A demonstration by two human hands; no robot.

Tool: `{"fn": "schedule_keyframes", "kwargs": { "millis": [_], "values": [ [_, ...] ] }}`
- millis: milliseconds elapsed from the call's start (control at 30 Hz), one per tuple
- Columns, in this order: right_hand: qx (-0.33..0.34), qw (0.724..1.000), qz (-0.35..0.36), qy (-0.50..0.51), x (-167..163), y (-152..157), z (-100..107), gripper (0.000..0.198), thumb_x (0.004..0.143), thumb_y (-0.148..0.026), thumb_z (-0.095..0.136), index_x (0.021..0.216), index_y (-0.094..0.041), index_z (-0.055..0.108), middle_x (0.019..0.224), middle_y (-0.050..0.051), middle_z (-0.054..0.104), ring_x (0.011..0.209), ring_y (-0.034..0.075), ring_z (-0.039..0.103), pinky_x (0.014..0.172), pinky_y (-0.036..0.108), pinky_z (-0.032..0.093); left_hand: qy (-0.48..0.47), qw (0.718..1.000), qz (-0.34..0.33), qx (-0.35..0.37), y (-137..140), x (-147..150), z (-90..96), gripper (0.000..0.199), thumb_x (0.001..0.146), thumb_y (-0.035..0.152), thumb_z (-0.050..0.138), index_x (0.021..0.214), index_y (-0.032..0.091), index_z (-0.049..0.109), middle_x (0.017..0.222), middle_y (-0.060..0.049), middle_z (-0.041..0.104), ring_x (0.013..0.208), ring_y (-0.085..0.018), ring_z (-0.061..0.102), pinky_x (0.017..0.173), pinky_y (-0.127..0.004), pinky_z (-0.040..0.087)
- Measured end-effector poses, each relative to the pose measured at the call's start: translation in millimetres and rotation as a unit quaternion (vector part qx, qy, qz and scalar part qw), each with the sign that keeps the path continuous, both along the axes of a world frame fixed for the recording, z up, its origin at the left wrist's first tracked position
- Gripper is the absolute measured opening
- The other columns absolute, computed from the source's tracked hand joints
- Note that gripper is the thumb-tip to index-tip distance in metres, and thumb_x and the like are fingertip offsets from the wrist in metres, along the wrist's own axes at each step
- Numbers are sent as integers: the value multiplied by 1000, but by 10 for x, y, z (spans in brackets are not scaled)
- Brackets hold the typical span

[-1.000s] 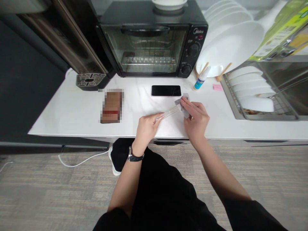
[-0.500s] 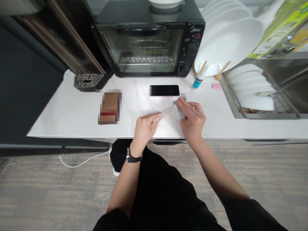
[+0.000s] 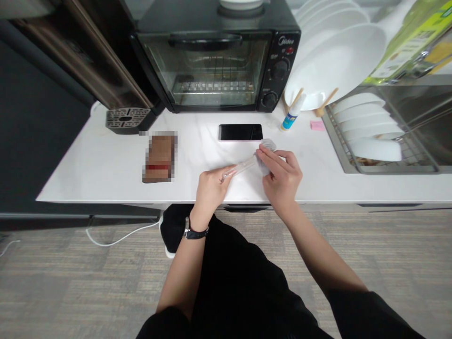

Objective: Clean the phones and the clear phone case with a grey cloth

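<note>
Above the front of the white counter, my left hand (image 3: 214, 184) grips one end of a clear phone case (image 3: 243, 166), which is tilted up to the right. My right hand (image 3: 282, 176) is closed on a thin greyish cloth (image 3: 269, 144) and presses it against the case's far end. The fingers partly hide the cloth and that end of the case. Just behind the hands a phone (image 3: 240, 132) lies flat with its dark screen up.
A black toaster oven (image 3: 215, 70) stands at the back. To the right are a small spray bottle (image 3: 292, 114), a pink piece (image 3: 317, 125), white plates (image 3: 339, 56) and a sink rack (image 3: 356, 165). On the left lie a blurred brown item (image 3: 160, 157) and a drip tray (image 3: 125, 117).
The cloth has shifted slightly in my right hand, and its fingers have moved a little left along the case. My left hand keeps its hold.
</note>
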State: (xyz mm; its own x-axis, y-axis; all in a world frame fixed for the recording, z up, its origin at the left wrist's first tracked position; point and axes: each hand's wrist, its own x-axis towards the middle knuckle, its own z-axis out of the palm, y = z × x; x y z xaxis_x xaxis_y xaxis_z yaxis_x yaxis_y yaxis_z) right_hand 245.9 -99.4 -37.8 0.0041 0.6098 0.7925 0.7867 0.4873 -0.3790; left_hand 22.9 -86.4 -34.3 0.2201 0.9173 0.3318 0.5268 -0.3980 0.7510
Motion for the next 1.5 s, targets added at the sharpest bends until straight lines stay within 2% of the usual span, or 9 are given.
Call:
{"fn": "schedule_keyframes", "kwargs": {
  "millis": [133, 300, 433, 633, 800, 933, 1067, 1233, 1500],
  "values": [
    [-1, 999, 52, -1, -177, -96, 28, 90, 79, 16, 52, 149, -32, 80, 145, 0, 84, 114, 29, 79, 98, 51, 74, 10, 1000, -16, 24, 20, 0, 11, 23, 112, 29, 68, 112, 26, 91, 110, -2, 93, 96, -26, 88, 86, -32, 66],
    [-10, 989, 146, 0, -534, -237, 20, 71, 95, 10, 56, 151, -27, 80, 146, 3, 84, 116, 28, 78, 100, 45, 73, 65, 995, -17, 75, 68, -37, -36, 33, 99, 6, 58, 71, 21, 69, 67, -2, 76, 61, -18, 70, 64, -28, 50],
    [-61, 978, 200, 2, -537, -204, 17, 55, 104, -1, 60, 146, -28, 83, 146, 4, 84, 118, 27, 79, 104, 46, 72, 78, 992, -8, 94, 90, -46, -76, 34, 90, 0, 55, 65, 23, 55, 63, -2, 69, 57, -16, 63, 62, -29, 44],
    [-69, 967, 242, -25, -290, -90, 102, 50, 110, -4, 57, 142, -31, 84, 139, 0, 87, 115, 23, 79, 102, 42, 73, 72, 993, -19, 87, 78, -27, -28, 36, 100, 14, 57, 65, 23, 56, 63, -1, 70, 57, -16, 62, 61, -29, 44],
    [-50, 973, 224, -28, -160, -27, 159, 58, 107, 2, 53, 141, -34, 84, 141, -3, 85, 116, 23, 81, 101, 43, 74, 70, 997, -10, 39, 58, -16, 25, 41, 109, 29, 63, 68, 22, 68, 66, 0, 75, 63, -18, 69, 65, -28, 53],
    [-13, 980, 191, -49, 21, 47, 160, 71, 98, 11, 49, 144, -30, 83, 143, -1, 85, 115, 24, 81, 99, 45, 74, 29, 999, -26, 12, 36, 2, 41, 27, 111, 29, 67, 95, 25, 88, 98, -1, 92, 88, -24, 85, 83, -30, 65],
    [-58, 992, 103, -52, 244, 112, 148, 80, 85, 16, 52, 140, -32, 85, 142, -1, 85, 116, 26, 81, 101, 50, 74, 3, 1000, -19, -9, 20, 7, 27, 22, 111, 30, 71, 116, 30, 92, 123, 1, 91, 109, -30, 89, 95, -36, 70],
    [-39, 998, 44, -22, 304, 110, 104, 85, 76, 18, 52, 138, -30, 86, 140, 1, 86, 116, 27, 82, 100, 51, 73, 0, 1000, -11, -17, 15, 1, 12, 21, 111, 31, 74, 120, 30, 93, 123, 2, 91, 113, -31, 89, 97, -37, 71],
    [-31, 999, 4, 37, 13, 23, 39, 87, 74, 15, 52, 140, -31, 86, 140, 0, 86, 112, 29, 80, 97, 52, 74, 2, 1000, -11, -15, 19, 8, 19, 21, 110, 30, 74, 119, 29, 93, 124, 1, 90, 112, -30, 89, 99, -38, 71]
  ]
}}
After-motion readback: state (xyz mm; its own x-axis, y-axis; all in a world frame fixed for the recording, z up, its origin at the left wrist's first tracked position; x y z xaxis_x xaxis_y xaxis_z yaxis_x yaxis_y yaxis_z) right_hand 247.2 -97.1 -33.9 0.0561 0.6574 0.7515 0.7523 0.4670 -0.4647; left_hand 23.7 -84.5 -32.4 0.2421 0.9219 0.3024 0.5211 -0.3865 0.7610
